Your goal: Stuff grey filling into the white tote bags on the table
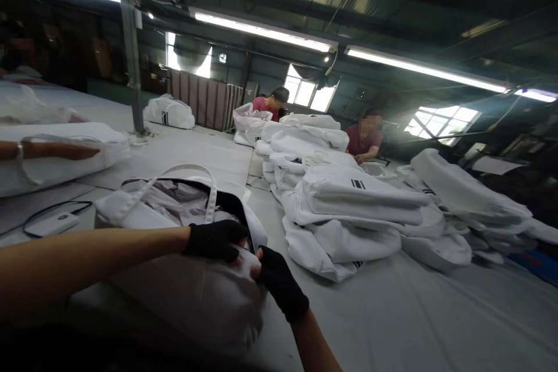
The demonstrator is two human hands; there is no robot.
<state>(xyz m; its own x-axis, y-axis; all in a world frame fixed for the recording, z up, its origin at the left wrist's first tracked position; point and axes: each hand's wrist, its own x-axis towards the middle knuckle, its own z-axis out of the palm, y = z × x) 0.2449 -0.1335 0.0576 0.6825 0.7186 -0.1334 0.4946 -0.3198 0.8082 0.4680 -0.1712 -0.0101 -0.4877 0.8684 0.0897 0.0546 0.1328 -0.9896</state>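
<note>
Open white bag [196,293] grasped at its rim, to the near left of the stack of white bags [349,203]

Through the head camera I see the open white bag on the tabletop [392,317], nearer to me than the stack and left of it. Its long axis runs across my view at a slant, from the far left end down to the near right end, the end closest to the stack. The mouth faces upward, crumpled pale fabric [174,200] fills it, and a handle [212,200] arches over it.

I have the left hand [215,239] and the right hand [281,282], both in black fingerless gloves, at the stack-side end of the mouth. The fingers of each grasp the near rim there, the two hands close together; most of the bag extends leftward from the fingers, away from the stack, and its body hangs below them.

Well left of the stack, past the open bag, lies a small white device [56,223]; beyond that, another person's arm [65,150] reaches across a closed white bag [47,171]. A co-worker [365,138] bends behind the stack.
</note>
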